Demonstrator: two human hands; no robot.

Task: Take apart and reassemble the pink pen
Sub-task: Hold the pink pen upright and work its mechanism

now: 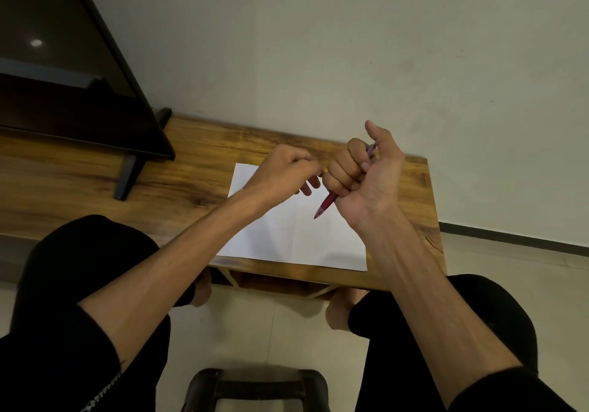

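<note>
My right hand (363, 172) grips the pink pen (328, 203) in a fist above the white sheet of paper (287, 233). The pen's tip points down and left below the fist, and its pale top end pokes out near the raised thumb. My left hand (283, 169) hovers just left of the fist with its fingers curled; whether it holds a small part is hidden from me. The two hands nearly touch.
The paper lies on a low wooden table (197, 169) against a pale wall. A dark TV screen on a black stand (127, 172) occupies the table's left. My knees in black trousers flank a dark stool (255, 389) on the tiled floor.
</note>
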